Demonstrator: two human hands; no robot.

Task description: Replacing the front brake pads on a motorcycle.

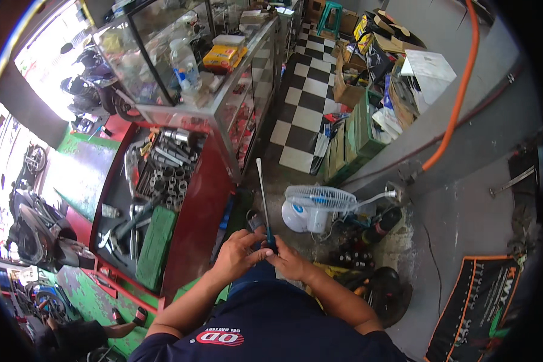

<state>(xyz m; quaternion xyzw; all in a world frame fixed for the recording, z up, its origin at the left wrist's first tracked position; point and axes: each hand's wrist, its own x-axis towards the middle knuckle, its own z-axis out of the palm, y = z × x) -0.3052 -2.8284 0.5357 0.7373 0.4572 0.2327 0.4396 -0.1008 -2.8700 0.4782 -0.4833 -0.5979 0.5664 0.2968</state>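
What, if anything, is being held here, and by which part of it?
A screwdriver, by its dark handle, in the right hand. The left hand is close against the handle; whether it grips too is unclear.

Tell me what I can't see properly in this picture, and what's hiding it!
In the head view:
- The screwdriver: part of its handle, hidden between the left hand and right hand.
- The black panel with orange trim: its bottom, cut off by the lower edge.
- The small goods in the glass cabinet: too small to name.
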